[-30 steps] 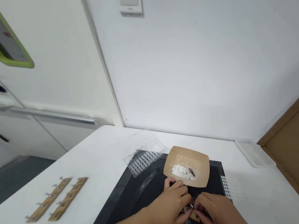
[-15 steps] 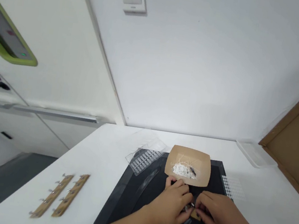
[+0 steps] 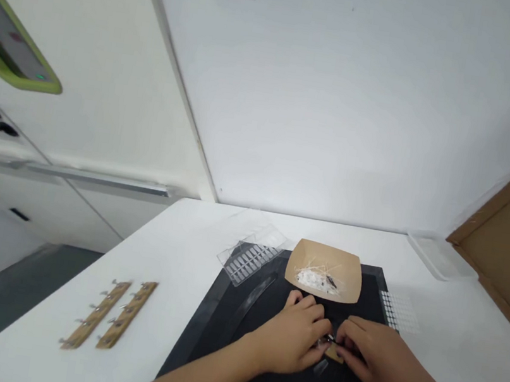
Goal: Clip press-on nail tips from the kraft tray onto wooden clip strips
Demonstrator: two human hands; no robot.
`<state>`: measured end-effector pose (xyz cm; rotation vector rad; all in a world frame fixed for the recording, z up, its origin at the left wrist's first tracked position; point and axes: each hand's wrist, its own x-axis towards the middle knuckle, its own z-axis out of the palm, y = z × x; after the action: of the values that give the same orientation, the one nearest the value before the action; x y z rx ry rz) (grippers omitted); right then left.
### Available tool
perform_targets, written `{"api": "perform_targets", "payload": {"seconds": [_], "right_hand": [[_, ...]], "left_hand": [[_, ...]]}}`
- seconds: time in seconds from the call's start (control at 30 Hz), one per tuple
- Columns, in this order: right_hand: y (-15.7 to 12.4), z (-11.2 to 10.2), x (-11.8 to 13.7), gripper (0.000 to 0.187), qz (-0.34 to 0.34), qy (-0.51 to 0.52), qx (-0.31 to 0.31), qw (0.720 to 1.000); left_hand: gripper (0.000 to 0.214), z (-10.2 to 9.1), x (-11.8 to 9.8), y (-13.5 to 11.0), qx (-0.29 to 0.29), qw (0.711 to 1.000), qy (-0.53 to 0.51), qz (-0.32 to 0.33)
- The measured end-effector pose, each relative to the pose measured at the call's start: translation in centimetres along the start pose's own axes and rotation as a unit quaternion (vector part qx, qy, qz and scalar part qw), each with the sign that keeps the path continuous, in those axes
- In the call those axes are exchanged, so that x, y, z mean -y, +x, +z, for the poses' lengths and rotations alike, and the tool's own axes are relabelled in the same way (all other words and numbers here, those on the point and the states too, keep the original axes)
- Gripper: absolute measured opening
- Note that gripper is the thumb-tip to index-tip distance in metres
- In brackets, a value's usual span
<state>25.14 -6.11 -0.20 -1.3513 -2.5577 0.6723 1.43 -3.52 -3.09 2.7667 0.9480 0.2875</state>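
Note:
Over the black mat (image 3: 252, 369), my left hand (image 3: 293, 340) is closed around a small shiny object, mostly hidden by the fingers. Close beside it, my right hand (image 3: 369, 355) is closed in a pinch, its fingertips at a small dark bit between the hands; what it grips is too small to name. Under the fingertips shows a small wooden piece (image 3: 335, 353). A loose clear nail tip (image 3: 320, 367) lies on the mat just below my left fingertips.
Beyond my hands sits a cardboard tray (image 3: 303, 256) of white scraps. A clear case of nail tips (image 3: 251, 264) stands to its left, a sheet of white squares (image 3: 402, 312) to its right. Two wooden strips (image 3: 95, 315) with metal pegs lie at left; a clear plastic tray (image 3: 441, 260) is back right.
The view has tilted down slightly, so things appear higher in the picture. Both hands stay together over the wooden piece, with only small finger movement.

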Motion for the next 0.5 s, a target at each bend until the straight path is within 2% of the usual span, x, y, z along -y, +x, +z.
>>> {"api": "perform_targets", "payload": {"seconds": [0.5], "right_hand": [[-0.15, 0.00, -0.27, 0.004, 0.012, -0.011, 0.008, 1.000]], "left_hand": [[0.015, -0.25, -0.03, 0.10, 0.016, 1.000, 0.010, 0.004]]}}
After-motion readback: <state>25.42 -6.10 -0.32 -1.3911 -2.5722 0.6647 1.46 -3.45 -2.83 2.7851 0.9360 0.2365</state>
